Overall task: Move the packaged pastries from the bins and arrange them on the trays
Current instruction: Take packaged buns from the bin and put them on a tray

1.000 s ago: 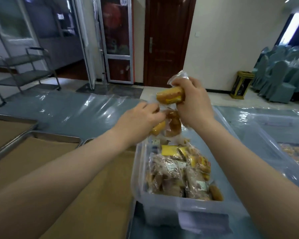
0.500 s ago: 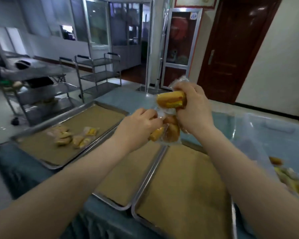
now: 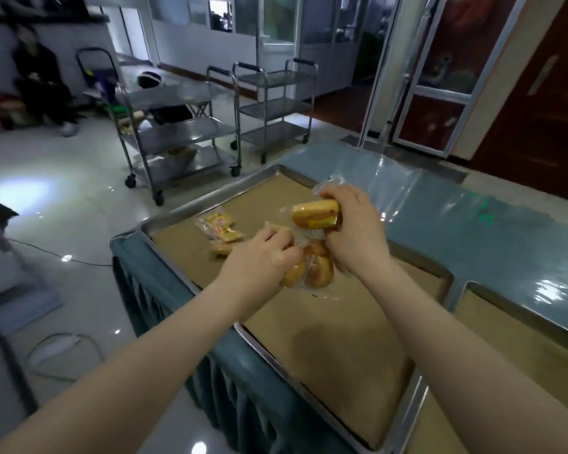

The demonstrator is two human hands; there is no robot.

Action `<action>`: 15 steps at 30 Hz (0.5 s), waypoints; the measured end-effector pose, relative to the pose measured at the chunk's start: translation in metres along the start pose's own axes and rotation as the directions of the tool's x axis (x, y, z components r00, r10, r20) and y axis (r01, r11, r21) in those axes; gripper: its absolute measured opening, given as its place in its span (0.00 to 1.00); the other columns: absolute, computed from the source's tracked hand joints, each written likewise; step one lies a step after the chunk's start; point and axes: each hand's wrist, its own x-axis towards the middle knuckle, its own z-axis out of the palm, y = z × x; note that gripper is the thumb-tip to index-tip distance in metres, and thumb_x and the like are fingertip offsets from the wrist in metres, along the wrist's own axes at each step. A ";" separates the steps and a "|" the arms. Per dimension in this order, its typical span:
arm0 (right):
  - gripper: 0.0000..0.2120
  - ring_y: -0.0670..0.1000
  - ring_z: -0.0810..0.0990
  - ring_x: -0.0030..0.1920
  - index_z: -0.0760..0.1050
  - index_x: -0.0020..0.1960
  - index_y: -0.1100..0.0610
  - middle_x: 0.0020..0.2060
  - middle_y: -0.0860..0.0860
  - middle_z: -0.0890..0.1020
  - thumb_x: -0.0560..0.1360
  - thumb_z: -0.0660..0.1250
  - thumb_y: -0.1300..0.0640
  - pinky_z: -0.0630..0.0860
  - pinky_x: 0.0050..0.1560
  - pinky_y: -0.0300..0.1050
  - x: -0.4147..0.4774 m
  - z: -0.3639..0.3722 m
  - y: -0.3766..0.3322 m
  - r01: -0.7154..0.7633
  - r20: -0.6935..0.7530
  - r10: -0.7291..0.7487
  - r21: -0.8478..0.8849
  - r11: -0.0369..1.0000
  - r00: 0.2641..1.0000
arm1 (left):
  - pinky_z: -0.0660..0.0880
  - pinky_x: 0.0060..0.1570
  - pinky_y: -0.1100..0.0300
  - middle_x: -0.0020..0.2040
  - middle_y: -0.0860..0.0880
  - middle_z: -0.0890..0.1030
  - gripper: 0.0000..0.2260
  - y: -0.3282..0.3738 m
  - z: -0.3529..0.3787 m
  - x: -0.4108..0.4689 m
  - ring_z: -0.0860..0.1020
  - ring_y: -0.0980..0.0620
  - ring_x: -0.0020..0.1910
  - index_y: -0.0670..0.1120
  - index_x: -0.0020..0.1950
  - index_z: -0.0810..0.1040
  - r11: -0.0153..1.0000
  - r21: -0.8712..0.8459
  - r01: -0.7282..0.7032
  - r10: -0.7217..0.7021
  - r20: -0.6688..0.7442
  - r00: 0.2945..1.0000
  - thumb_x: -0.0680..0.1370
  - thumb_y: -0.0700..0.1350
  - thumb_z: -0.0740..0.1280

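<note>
Both hands hover over the tray (image 3: 191,209) — right hand (image 3: 351,231) clutching a wrapped yellow cake (image 3: 313,213), left hand (image 3: 263,260) gripping bagged buns (image 3: 312,273) (clear wrappers).

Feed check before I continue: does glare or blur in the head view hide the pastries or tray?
Head view: glare on the plastic table cover and floor; wide-lens bowing at edges; soft far-left background. Packaged pastries in left hand and right hand, and tray, read clearly.
</note>
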 end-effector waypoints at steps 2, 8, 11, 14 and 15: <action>0.30 0.52 0.67 0.66 0.67 0.62 0.38 0.67 0.46 0.68 0.69 0.66 0.66 0.69 0.65 0.54 0.023 0.037 0.005 -0.007 0.041 0.005 0.042 0.999 0.999 | 0.67 0.25 0.59 0.44 0.43 0.79 0.12 -0.030 0.019 0.005 0.77 0.41 0.41 0.43 0.46 0.80 1.000 0.015 0.020 -0.021 0.045 0.999 0.65 0.34 0.73; 0.29 0.53 0.67 0.66 0.67 0.63 0.39 0.68 0.45 0.66 0.69 0.66 0.65 0.69 0.65 0.53 0.074 0.131 0.022 -0.113 0.179 0.093 0.104 0.988 0.979 | 0.69 0.30 0.59 0.52 0.46 0.78 0.14 -0.113 0.082 0.018 0.76 0.44 0.51 0.47 0.57 0.78 0.995 0.016 0.100 -0.101 0.216 0.971 0.72 0.39 0.70; 0.30 0.55 0.67 0.67 0.67 0.64 0.41 0.69 0.47 0.64 0.68 0.66 0.66 0.68 0.65 0.53 0.089 0.160 0.030 -0.204 0.207 0.180 0.098 0.974 0.962 | 0.66 0.32 0.60 0.56 0.49 0.76 0.15 -0.144 0.110 0.024 0.74 0.46 0.54 0.50 0.60 0.76 0.985 -0.023 0.172 -0.160 0.257 0.953 0.74 0.41 0.68; 0.31 0.58 0.62 0.70 0.66 0.64 0.41 0.71 0.50 0.62 0.68 0.67 0.66 0.65 0.68 0.56 0.096 0.187 0.037 -0.339 0.202 0.321 0.064 0.938 0.925 | 0.68 0.37 0.58 0.61 0.51 0.73 0.18 -0.177 0.144 0.031 0.70 0.47 0.60 0.53 0.65 0.72 0.967 -0.051 0.248 -0.220 0.316 0.923 0.76 0.41 0.64; 0.32 0.58 0.62 0.70 0.66 0.64 0.42 0.71 0.50 0.62 0.68 0.67 0.67 0.64 0.67 0.55 0.098 0.197 0.040 -0.372 0.188 0.357 0.054 0.926 0.915 | 0.70 0.39 0.56 0.62 0.51 0.72 0.18 -0.190 0.155 0.034 0.69 0.46 0.61 0.54 0.65 0.71 0.959 -0.077 0.273 -0.232 0.344 0.910 0.76 0.41 0.63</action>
